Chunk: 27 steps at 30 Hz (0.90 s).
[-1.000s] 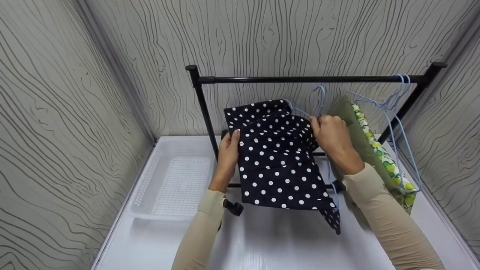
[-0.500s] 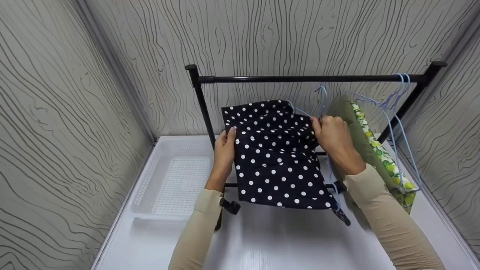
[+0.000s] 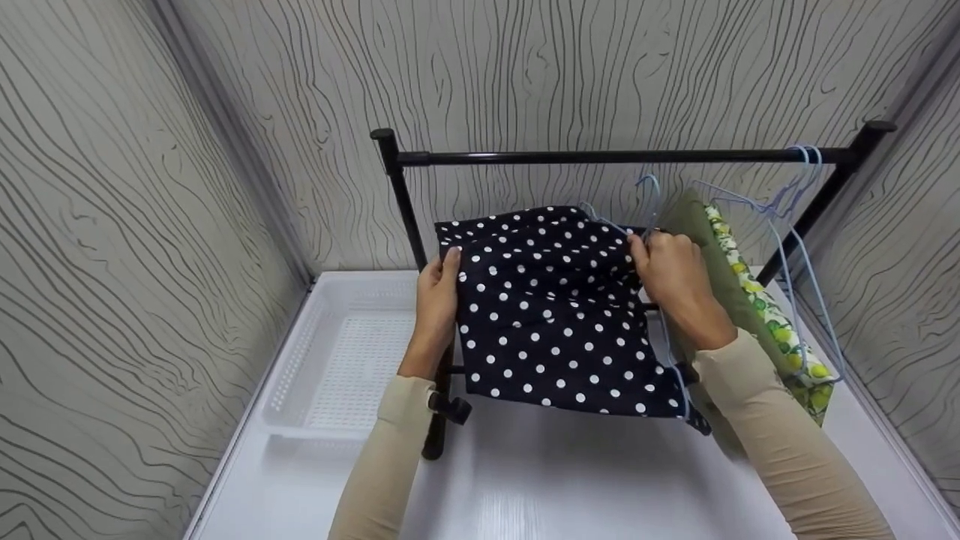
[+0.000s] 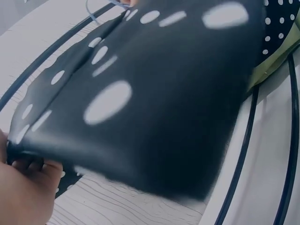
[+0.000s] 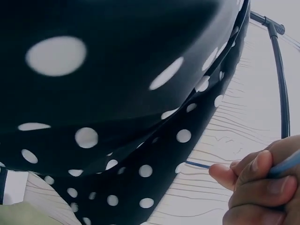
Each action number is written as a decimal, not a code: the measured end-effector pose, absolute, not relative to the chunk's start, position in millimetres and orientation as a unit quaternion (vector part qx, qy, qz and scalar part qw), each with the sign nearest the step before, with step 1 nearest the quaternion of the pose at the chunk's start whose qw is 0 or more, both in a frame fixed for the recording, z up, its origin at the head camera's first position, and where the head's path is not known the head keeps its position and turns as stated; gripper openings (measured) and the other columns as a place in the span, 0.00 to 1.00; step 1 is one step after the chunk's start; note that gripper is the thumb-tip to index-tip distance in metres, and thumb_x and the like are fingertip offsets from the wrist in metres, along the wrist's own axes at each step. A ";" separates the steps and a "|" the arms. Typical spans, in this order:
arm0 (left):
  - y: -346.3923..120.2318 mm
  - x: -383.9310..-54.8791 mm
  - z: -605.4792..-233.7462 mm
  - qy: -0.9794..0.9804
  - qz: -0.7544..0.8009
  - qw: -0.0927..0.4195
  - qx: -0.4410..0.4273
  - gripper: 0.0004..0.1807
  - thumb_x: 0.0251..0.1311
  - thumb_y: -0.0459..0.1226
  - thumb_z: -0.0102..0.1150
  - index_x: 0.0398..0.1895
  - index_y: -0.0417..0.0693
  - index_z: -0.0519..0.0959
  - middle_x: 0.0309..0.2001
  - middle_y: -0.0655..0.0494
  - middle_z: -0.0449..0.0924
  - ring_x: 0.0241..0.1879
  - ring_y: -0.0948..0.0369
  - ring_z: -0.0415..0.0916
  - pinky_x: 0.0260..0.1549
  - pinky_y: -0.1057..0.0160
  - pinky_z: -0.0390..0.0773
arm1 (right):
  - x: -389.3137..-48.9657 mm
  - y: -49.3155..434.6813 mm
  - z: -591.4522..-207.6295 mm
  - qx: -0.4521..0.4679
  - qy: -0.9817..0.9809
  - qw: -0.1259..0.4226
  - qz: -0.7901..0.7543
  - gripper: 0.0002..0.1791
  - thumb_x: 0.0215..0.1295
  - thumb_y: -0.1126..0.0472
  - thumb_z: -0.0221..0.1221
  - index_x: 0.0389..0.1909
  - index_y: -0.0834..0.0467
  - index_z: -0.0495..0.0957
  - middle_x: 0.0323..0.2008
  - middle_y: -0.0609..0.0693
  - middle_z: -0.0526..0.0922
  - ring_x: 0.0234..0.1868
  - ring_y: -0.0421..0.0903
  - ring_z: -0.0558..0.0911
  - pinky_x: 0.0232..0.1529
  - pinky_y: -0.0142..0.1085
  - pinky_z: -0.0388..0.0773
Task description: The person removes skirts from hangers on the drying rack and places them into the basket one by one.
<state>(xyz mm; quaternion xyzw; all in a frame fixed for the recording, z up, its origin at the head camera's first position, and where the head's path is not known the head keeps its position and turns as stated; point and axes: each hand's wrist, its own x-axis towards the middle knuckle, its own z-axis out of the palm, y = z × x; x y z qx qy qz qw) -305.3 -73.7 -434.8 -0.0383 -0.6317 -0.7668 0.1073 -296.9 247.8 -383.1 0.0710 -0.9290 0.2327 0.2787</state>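
Note:
A dark cloth with white polka dots (image 3: pixel 551 322) hangs spread between the two hands, draped over a light blue wire hanger (image 3: pixel 649 182). At its left edge my left hand (image 3: pixel 437 300) grips the fabric, thumb in front; in the left wrist view the fingers (image 4: pixel 49 176) curl under the folded edge. My right hand (image 3: pixel 679 277) holds the hanger just below its hook, by the cloth's upper right corner. The right wrist view shows the blue wire (image 5: pixel 286 164) running through the curled fingers. The hook stands below the rack's rail, apart from it. Most of the hanger's frame is hidden by the cloth.
A black clothes rack (image 3: pixel 525 158) stands behind the hands. On its right side hang light blue hangers (image 3: pixel 784 206), near an olive-green cloth (image 3: pixel 720 300) and a lemon-print cloth (image 3: pixel 772 322). A white plastic basket (image 3: pixel 281 375) sits left on the white table (image 3: pixel 570 480).
My left hand has moved a little left and up, drawing the cloth's left edge with it. The cloth's lower right corner has risen and shifted right. My right hand has barely moved, slightly right.

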 end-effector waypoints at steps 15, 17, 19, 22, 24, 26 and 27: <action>-79.3 -299.8 -423.7 -0.627 -0.769 0.091 -0.081 0.13 0.80 0.41 0.58 0.55 0.40 0.80 0.32 0.60 0.79 0.29 0.67 0.73 0.27 0.72 0.73 | -297.8 248.1 -381.4 0.062 -0.929 0.278 0.237 0.29 0.81 0.58 0.56 0.14 0.60 0.68 0.19 0.68 0.79 0.21 0.69 0.79 0.23 0.59 0.74; -80.0 -300.3 -422.7 -0.641 -0.755 0.122 -0.072 0.12 0.79 0.41 0.60 0.50 0.40 0.81 0.32 0.61 0.77 0.30 0.66 0.72 0.29 0.72 0.72 | -297.5 248.4 -380.4 0.059 -0.928 0.276 0.242 0.28 0.81 0.57 0.56 0.15 0.60 0.69 0.20 0.69 0.80 0.22 0.70 0.80 0.24 0.60 0.75; -80.6 -300.3 -421.7 -0.649 -0.743 0.147 -0.068 0.11 0.77 0.41 0.62 0.47 0.41 0.82 0.33 0.60 0.78 0.32 0.65 0.73 0.30 0.72 0.72 | -297.5 248.5 -379.8 0.057 -0.929 0.274 0.243 0.28 0.81 0.57 0.56 0.15 0.61 0.69 0.21 0.70 0.80 0.24 0.71 0.81 0.25 0.61 0.76; -81.3 -300.3 -420.3 -0.657 -0.730 0.176 -0.064 0.10 0.75 0.41 0.65 0.45 0.41 0.85 0.37 0.59 0.78 0.36 0.64 0.75 0.32 0.72 0.75 | -297.5 248.4 -379.8 0.057 -0.929 0.274 0.243 0.28 0.81 0.57 0.56 0.16 0.63 0.71 0.24 0.73 0.82 0.25 0.73 0.81 0.27 0.63 0.76; -81.6 -300.1 -419.3 -0.660 -0.724 0.192 -0.064 0.10 0.73 0.40 0.67 0.45 0.41 0.86 0.44 0.59 0.76 0.38 0.63 0.77 0.32 0.72 0.76 | -297.9 248.7 -380.3 0.060 -0.928 0.274 0.243 0.27 0.81 0.57 0.56 0.17 0.64 0.74 0.25 0.74 0.82 0.26 0.74 0.82 0.27 0.64 0.76; -82.0 -300.1 -418.2 -0.667 -0.713 0.209 -0.064 0.10 0.72 0.40 0.68 0.43 0.41 0.86 0.52 0.58 0.71 0.42 0.61 0.77 0.35 0.71 0.78 | -298.4 249.0 -381.0 0.060 -0.928 0.275 0.244 0.27 0.81 0.57 0.57 0.18 0.66 0.75 0.26 0.75 0.82 0.27 0.75 0.82 0.28 0.65 0.76; -82.3 -300.4 -417.5 -0.669 -0.707 0.219 -0.067 0.10 0.72 0.40 0.68 0.41 0.40 0.86 0.56 0.57 0.69 0.46 0.61 0.76 0.40 0.70 0.78 | -298.4 249.1 -381.1 0.060 -0.928 0.276 0.244 0.27 0.81 0.57 0.57 0.18 0.66 0.75 0.26 0.75 0.83 0.27 0.75 0.82 0.29 0.66 0.77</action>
